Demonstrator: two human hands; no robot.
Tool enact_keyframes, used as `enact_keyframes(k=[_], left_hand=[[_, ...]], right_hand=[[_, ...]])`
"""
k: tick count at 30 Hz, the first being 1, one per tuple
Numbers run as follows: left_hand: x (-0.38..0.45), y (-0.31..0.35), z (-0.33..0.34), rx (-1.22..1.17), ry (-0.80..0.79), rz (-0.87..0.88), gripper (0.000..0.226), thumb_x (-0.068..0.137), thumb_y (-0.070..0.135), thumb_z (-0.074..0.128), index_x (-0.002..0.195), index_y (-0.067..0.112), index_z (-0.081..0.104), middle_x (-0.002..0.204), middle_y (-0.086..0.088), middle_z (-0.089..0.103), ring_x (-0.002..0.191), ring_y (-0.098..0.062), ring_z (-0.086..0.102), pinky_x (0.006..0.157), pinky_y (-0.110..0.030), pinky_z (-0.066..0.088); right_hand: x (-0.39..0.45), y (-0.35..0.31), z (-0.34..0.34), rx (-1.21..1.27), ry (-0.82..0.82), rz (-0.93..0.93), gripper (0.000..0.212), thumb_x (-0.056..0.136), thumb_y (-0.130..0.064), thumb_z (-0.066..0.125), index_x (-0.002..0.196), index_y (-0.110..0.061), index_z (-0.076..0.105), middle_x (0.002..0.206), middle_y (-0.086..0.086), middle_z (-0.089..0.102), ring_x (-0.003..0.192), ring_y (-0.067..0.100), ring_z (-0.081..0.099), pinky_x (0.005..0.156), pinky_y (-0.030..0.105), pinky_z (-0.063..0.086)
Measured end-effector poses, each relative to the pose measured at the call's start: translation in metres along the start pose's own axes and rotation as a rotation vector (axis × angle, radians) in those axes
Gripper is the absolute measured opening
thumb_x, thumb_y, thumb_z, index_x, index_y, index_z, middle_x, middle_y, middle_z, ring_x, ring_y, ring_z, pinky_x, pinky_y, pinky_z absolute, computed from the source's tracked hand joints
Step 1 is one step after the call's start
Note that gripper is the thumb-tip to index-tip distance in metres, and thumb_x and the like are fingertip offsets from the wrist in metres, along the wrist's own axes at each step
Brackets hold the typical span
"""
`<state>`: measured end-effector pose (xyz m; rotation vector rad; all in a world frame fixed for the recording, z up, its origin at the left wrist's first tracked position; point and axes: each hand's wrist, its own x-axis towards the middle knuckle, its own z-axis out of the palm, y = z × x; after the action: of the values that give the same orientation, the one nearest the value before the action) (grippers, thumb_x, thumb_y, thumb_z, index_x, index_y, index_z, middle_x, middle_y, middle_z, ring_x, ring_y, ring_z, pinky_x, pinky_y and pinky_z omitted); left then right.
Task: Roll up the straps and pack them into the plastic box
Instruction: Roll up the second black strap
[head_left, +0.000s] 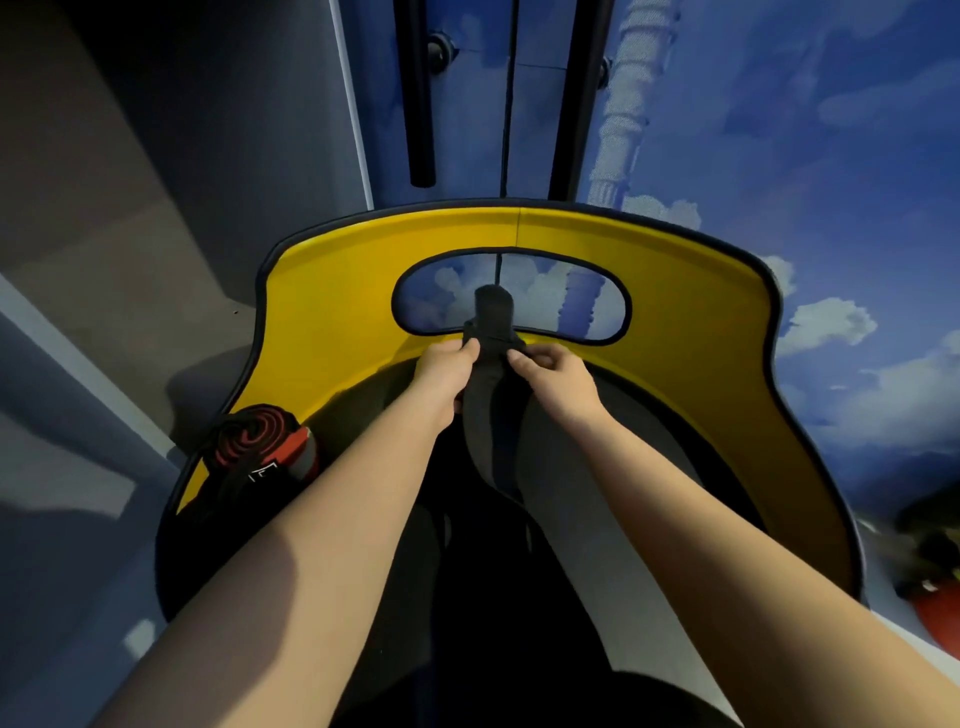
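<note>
A blue wall painted with white clouds (810, 171) is filling the far and right side of my view, and a grey floor (104, 270) is stretching away on the left. In front of me a big yellow curved panel (332, 291) with a dark edge is wrapping around from left to right, and an oval window (571, 306) is opening through its far middle, showing more of the painted clouds behind it. Both my forearms are reaching forward from the near edge toward that window. A dark strap (485, 415) is running between them, hanging down toward me from the lower rim of the oval, with its far end standing up as a dark rounded lump in front of the window; I cannot say for certain whether that lump is already a roll or just bunched cloth. My left hand (441, 371) is pinching the strap's left edge with curled fingers just below the rim, and my right hand (550, 371) is pinching its right edge at the same height, close beside the left. On the near left, inside the panel's curve, a red and black rolled strap (260, 441) is lying on its side, well apart from my hands.
</note>
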<state>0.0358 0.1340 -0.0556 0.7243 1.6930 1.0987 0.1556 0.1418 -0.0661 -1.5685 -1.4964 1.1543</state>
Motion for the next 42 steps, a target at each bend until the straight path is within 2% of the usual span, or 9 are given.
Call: enact_keyframes(k=[5, 11, 19, 23, 28, 31, 34, 38, 42], left_hand=[[0.024, -0.015, -0.003, 0.011, 0.012, -0.026, 0.044, 0.099, 0.03, 0.042, 0.141, 0.016, 0.04, 0.146, -0.005, 0.042, 0.134, -0.027, 0.038, 0.104, -0.04, 0.035], [0.041, -0.035, -0.01, -0.013, -0.056, -0.07, 0.056, 0.095, 0.014, 0.052, 0.145, 0.027, 0.031, 0.148, -0.005, 0.038, 0.133, -0.028, 0.041, 0.106, -0.045, 0.039], [0.049, -0.054, -0.008, 0.282, -0.066, 0.087, 0.066, 0.092, 0.01, 0.056, 0.147, 0.03, 0.025, 0.151, 0.0, 0.032, 0.128, -0.027, 0.043, 0.068, -0.027, 0.05], [0.053, -0.058, -0.008, 0.507, 0.008, 0.141, 0.058, 0.092, 0.016, 0.057, 0.145, 0.023, 0.033, 0.15, -0.001, 0.03, 0.123, -0.029, 0.048, 0.077, -0.035, 0.057], [0.044, -0.062, -0.019, 0.524, 0.074, 0.11, 0.041, 0.091, 0.014, 0.058, 0.131, 0.019, 0.049, 0.138, -0.009, 0.037, 0.106, -0.029, 0.056, 0.064, -0.029, 0.056], [0.033, -0.067, -0.03, 0.56, 0.09, 0.069, 0.026, 0.092, 0.016, 0.057, 0.118, 0.015, 0.051, 0.129, -0.01, 0.045, 0.088, -0.025, 0.057, 0.061, -0.03, 0.057], [0.016, -0.065, -0.039, 0.636, 0.004, 0.002, 0.023, 0.094, 0.024, 0.054, 0.115, 0.014, 0.049, 0.12, -0.01, 0.054, 0.088, -0.024, 0.062, 0.065, -0.034, 0.059], [-0.017, -0.058, -0.046, 0.727, -0.244, -0.125, 0.043, 0.096, 0.038, 0.046, 0.128, 0.01, 0.045, 0.11, -0.012, 0.059, 0.081, -0.025, 0.067, 0.062, -0.035, 0.057], [-0.042, -0.06, -0.049, 0.707, -0.328, -0.182, 0.058, 0.095, 0.042, 0.048, 0.137, 0.003, 0.04, 0.133, -0.016, 0.052, 0.097, -0.03, 0.068, 0.073, -0.036, 0.057]], right_hand=[[0.021, 0.02, 0.016, 0.265, -0.034, 0.142, 0.034, 0.09, -0.013, 0.06, 0.124, -0.01, 0.057, 0.108, 0.005, 0.058, 0.098, 0.019, 0.056, 0.061, 0.023, 0.044], [0.049, 0.029, 0.033, 0.11, 0.013, 0.111, 0.038, 0.087, -0.009, 0.063, 0.123, -0.019, 0.058, 0.128, 0.004, 0.058, 0.118, 0.02, 0.054, 0.099, 0.03, 0.044], [0.046, 0.051, 0.037, -0.047, 0.053, -0.002, 0.047, 0.09, -0.004, 0.056, 0.134, -0.02, 0.05, 0.133, 0.002, 0.057, 0.125, 0.017, 0.051, 0.096, 0.021, 0.037], [0.048, 0.054, 0.038, -0.214, -0.017, -0.021, 0.047, 0.093, -0.011, 0.054, 0.138, -0.019, 0.045, 0.137, 0.006, 0.054, 0.127, 0.022, 0.049, 0.102, 0.027, 0.037], [0.036, 0.049, 0.032, -0.245, -0.066, -0.047, 0.052, 0.094, -0.02, 0.054, 0.143, -0.018, 0.038, 0.139, 0.006, 0.051, 0.129, 0.022, 0.047, 0.103, 0.026, 0.035], [0.022, 0.051, 0.024, -0.22, 0.011, -0.019, 0.042, 0.094, -0.018, 0.054, 0.135, -0.009, 0.048, 0.133, 0.01, 0.056, 0.124, 0.025, 0.051, 0.103, 0.028, 0.038], [0.005, 0.055, 0.018, -0.229, 0.026, 0.031, 0.029, 0.093, -0.021, 0.055, 0.118, -0.008, 0.062, 0.113, 0.013, 0.066, 0.102, 0.029, 0.063, 0.089, 0.042, 0.053], [-0.023, 0.047, 0.009, -0.334, -0.138, 0.139, 0.033, 0.095, -0.029, 0.052, 0.123, -0.013, 0.059, 0.094, 0.007, 0.059, 0.077, 0.027, 0.067, 0.065, 0.041, 0.06], [-0.046, 0.05, 0.004, -0.373, -0.218, 0.183, 0.036, 0.095, -0.027, 0.053, 0.126, -0.01, 0.057, 0.097, 0.008, 0.061, 0.069, 0.023, 0.066, 0.058, 0.034, 0.06]])
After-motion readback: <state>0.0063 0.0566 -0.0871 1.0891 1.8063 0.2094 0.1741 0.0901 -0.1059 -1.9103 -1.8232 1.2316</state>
